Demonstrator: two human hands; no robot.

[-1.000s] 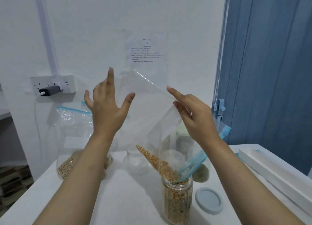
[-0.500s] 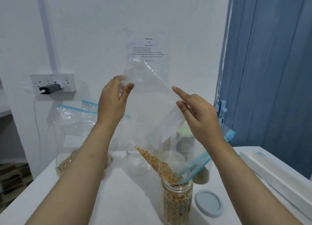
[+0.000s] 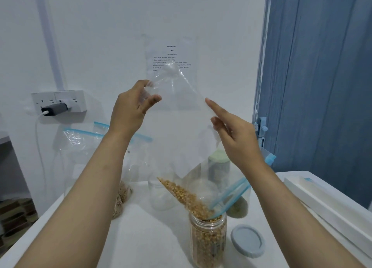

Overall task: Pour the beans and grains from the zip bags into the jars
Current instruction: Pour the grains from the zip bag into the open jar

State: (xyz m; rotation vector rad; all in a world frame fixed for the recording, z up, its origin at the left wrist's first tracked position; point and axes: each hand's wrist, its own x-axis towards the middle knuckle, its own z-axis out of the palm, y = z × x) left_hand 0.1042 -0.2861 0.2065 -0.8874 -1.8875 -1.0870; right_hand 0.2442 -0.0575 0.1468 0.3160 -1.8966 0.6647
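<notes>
Here the left hand [image 3: 130, 108] is pinching the upturned bottom of the bag [image 3: 181, 114], while the right hand [image 3: 237, 135] is pressing straight fingers against its side. The bag's mouth is resting in the jar [image 3: 208, 239] on the worktop [image 3: 141, 237], beans [image 3: 185, 197] sliding down; a lid [image 3: 248, 240] is lying beside it.

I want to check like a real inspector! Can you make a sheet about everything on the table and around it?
Surface: white table, bare patches showing.
Job's things: upended zip bag spilling yellow grains into an open jar; an empty jar behind; another filled bag at left.
Clutter: grey lid beside the jar; white box at right.
Grips: left hand pinches the bag's bottom corner; right hand touches its side, fingers straight.
Cables: charger plugged into wall socket.
Surroundings: paper sheet on wall, blue curtain.
</notes>
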